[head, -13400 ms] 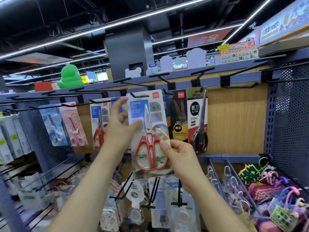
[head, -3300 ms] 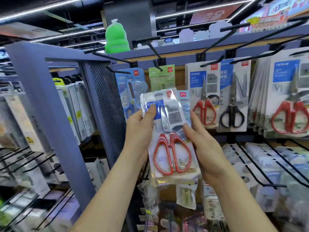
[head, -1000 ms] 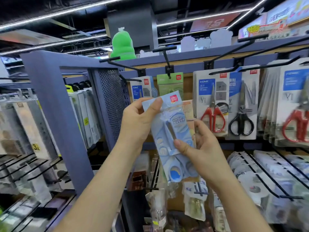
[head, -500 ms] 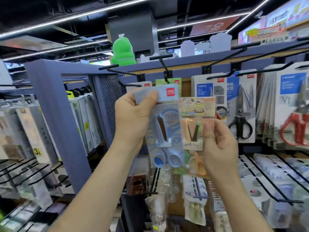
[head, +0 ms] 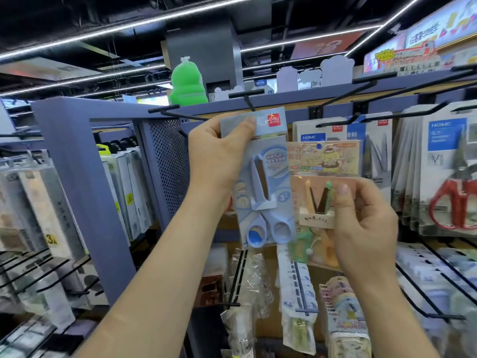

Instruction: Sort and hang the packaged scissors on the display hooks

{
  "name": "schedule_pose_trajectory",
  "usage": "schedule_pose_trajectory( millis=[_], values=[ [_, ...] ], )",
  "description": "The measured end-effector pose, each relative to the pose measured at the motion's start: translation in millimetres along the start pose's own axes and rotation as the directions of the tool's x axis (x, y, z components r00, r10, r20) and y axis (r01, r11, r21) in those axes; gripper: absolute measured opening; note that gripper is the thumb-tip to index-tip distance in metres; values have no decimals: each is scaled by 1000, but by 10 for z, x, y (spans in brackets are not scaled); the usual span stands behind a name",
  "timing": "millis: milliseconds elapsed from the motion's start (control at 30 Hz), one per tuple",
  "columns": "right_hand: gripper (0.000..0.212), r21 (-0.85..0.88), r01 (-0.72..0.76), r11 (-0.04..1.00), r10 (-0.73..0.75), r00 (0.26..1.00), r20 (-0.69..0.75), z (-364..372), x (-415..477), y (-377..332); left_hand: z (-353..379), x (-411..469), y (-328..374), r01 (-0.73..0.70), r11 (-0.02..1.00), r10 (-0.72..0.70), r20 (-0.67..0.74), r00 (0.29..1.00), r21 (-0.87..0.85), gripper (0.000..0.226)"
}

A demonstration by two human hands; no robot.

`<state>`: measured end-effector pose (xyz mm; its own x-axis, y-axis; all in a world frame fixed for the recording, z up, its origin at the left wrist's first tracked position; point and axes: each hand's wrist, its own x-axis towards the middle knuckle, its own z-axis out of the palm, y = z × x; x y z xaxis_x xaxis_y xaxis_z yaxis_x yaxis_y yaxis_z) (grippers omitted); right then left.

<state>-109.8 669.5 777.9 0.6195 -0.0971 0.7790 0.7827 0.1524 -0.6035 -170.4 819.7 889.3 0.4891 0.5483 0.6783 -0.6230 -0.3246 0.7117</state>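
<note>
My left hand [head: 215, 161] grips the top of a pale blue pack of children's scissors [head: 265, 182], held upright in front of the rack. The pack's top edge is just below a black display hook [head: 246, 98]. Another black hook [head: 178, 115] juts out to its left. My right hand [head: 361, 226] pinches a peach and yellow cartoon pack of small scissors [head: 322, 164], side by side with the blue pack. Behind them hang red-handled scissors packs [head: 454, 192] and a pack of black scissors [head: 374, 151] on the top row.
A purple perforated side panel [head: 167, 161] and frame post [head: 77, 182] stand to the left, with boxed goods on hooks beyond. Lower hooks [head: 426, 288] carry small packaged items. A green plush figure [head: 187, 83] sits on the top shelf.
Both hands have risen a little with their packs. The blue pack's top now reaches just under the hook, and the peach pack has moved slightly right, apart from the blue one.
</note>
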Motion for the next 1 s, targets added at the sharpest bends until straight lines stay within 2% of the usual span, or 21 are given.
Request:
schedule_pose_trajectory(
  millis=[167,233,300,367,433,533,633,733,867,1000],
  values=[
    [17,-87,57,995,-62,997,-46,-170,114,-25,-14,62,30,145,986,-140,67,988,-78,25],
    [19,-57,62,996,-62,998,-14,-254,170,-59,-4,88,26,188,978,-181,81,980,-96,28],
    [27,131,-34,991,21,995,98,-309,223,-111,7,115,-5,218,970,-208,101,973,-106,26],
    [28,267,-180,947,100,952,288,-282,252,-134,21,128,-64,242,965,-228,131,965,-102,21],
    [17,213,-228,950,106,878,467,-173,271,-117,34,144,-138,228,971,-217,126,968,-78,15],
    [21,118,-256,960,137,790,597,29,265,-8,11,135,-230,161,986,-157,65,985,-54,17],
    [22,78,-317,945,210,775,596,148,252,108,-129,24,-341,34,999,-32,125,992,-13,38],
    [25,107,-395,913,274,785,556,216,233,171,-258,-64,-447,-95,978,59,191,980,188,34],
    [23,100,-396,913,319,845,430,284,236,220,-209,112,-608,-66,933,43,73,996,355,27],
    [22,140,-392,909,359,909,214,226,220,302,-86,330,-768,-58,806,-21,127,992,589,45]
  ],
)
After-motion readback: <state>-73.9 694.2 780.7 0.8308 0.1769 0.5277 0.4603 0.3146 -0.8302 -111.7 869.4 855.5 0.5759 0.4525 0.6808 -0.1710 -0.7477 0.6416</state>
